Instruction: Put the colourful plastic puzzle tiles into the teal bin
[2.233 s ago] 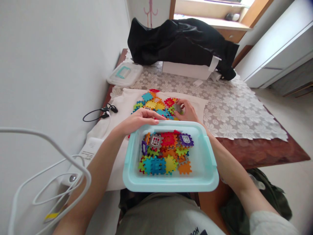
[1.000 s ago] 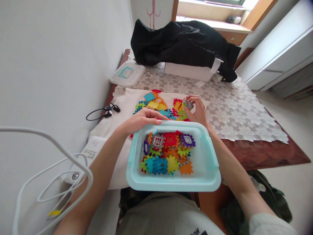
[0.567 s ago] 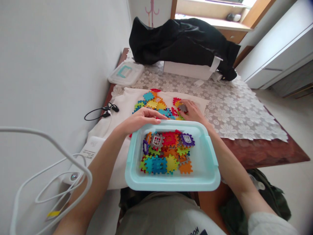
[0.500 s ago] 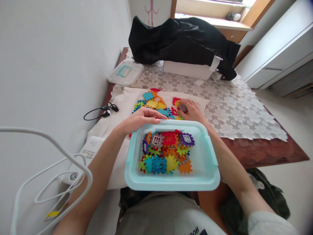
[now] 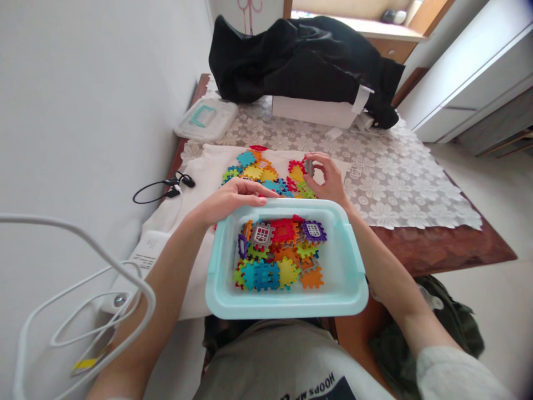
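Note:
A light blue plastic box holds several colourful notched building pieces, among them a red one, a purple one with a lattice window and an orange one. My left hand grips the far rim of the box, its thumb on the rim and its fingers stretched along it. Beyond the box, my right hand pinches a grey notched building piece upright between thumb and fingers. More pieces lie on the white cloth; a yellow piece is in the left pile, red and green ones are beside my right hand.
A clear lid with a teal handle lies at the back left. Black earphones and a white cable are on the left. A black cloth covers a white box at the back. A dark bag sits low right.
My right hand has raised the grey piece from the small pile and turned it upright. My left hand stays on the box rim. The view has shifted slightly.

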The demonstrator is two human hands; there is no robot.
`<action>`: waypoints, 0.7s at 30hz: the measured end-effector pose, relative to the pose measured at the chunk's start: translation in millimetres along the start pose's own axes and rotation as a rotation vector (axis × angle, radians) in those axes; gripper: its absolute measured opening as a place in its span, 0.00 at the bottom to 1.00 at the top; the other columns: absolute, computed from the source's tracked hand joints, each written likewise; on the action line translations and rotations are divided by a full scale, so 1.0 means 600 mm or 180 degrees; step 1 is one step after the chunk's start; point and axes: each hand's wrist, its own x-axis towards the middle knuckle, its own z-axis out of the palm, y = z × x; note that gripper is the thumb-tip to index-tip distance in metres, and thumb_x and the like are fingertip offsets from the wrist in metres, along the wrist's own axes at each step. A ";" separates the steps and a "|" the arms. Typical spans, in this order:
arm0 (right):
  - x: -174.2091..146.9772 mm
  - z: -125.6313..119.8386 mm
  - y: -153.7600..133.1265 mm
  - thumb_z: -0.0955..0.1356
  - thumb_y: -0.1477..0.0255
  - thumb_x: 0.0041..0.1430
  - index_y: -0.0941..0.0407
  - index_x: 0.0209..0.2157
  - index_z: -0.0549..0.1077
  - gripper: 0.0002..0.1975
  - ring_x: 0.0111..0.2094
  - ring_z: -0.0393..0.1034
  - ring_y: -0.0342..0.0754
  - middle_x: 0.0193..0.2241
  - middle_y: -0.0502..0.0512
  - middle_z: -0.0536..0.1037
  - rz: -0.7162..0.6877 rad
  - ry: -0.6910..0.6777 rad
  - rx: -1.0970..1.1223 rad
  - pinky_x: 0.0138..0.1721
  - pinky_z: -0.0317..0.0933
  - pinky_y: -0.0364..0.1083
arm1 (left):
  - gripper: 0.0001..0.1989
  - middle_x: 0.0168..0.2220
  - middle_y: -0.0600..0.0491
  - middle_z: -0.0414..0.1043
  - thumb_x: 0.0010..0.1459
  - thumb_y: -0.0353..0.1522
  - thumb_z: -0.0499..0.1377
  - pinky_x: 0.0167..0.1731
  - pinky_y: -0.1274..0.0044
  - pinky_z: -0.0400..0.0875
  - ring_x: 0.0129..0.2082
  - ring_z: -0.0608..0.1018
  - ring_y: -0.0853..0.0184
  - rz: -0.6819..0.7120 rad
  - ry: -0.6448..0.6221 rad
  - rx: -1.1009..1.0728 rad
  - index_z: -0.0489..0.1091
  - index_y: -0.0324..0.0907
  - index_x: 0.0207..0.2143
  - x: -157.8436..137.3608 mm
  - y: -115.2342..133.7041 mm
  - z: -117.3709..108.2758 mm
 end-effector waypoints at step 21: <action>0.003 -0.064 -0.009 0.70 0.67 0.71 0.53 0.51 0.83 0.12 0.52 0.80 0.61 0.51 0.62 0.83 0.0413 -0.1707 -0.0984 0.59 0.72 0.59 | 0.20 0.32 0.53 0.81 0.54 0.37 0.75 0.25 0.81 0.60 0.26 0.70 0.74 -0.0071 0.0030 -0.0053 0.87 0.39 0.49 -0.002 0.004 0.003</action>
